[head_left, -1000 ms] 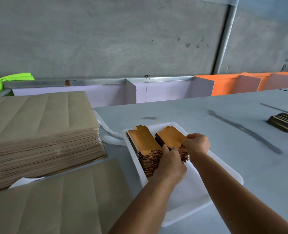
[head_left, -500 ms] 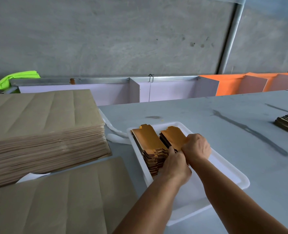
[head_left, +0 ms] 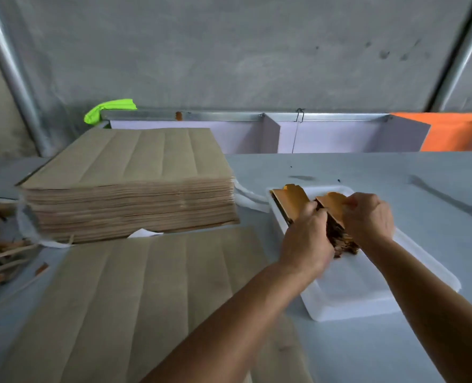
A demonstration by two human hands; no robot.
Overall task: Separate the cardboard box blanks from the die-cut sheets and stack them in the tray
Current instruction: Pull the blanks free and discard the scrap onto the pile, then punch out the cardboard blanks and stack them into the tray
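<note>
Stacking step — both hands, left hand (head_left: 305, 239) and right hand (head_left: 367, 217), grasp the box blanks (head_left: 292, 199) standing at the far end of the tray (head_left: 351, 294). Next, probably: square them, release, then reach left of the tray for the die-cut sheets (head_left: 135, 286).

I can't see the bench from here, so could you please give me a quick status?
Both hands, left and right, gripping box blanks in white tray. Die-cut sheets stacked alongside. Nothing obstructing.

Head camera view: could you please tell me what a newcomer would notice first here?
Probably the two hands, left hand and right hand, gripping orange box blanks standing in the white tray at centre right. Next, the tall stack of die-cut sheets at left, with a loose sheet lying in front.
</note>
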